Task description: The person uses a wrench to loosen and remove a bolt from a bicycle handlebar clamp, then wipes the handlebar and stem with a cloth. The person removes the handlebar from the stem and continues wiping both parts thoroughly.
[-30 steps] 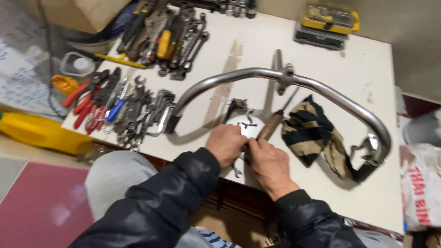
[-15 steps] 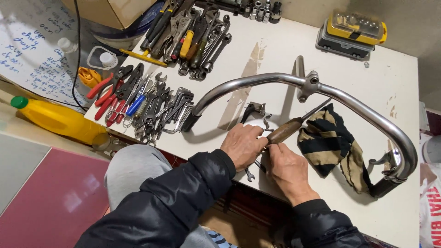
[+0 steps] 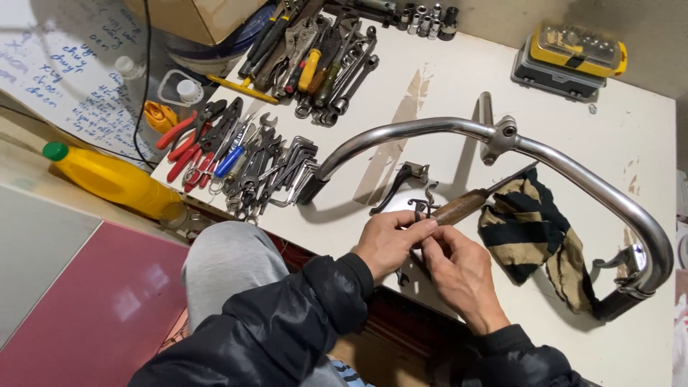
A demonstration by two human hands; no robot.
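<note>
Pinching: small metal part [image 3: 423,208] is gripped between left hand [image 3: 387,242] and right hand [image 3: 459,271].
Advice: part is best kept low over table [image 3: 459,79]; screwdriver [image 3: 466,204] at 1 o'clock.

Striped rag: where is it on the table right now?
In the head view, the striped rag lies right of the hands, under the curved handlebar, with the wooden-handled screwdriver just at its left edge.
</note>
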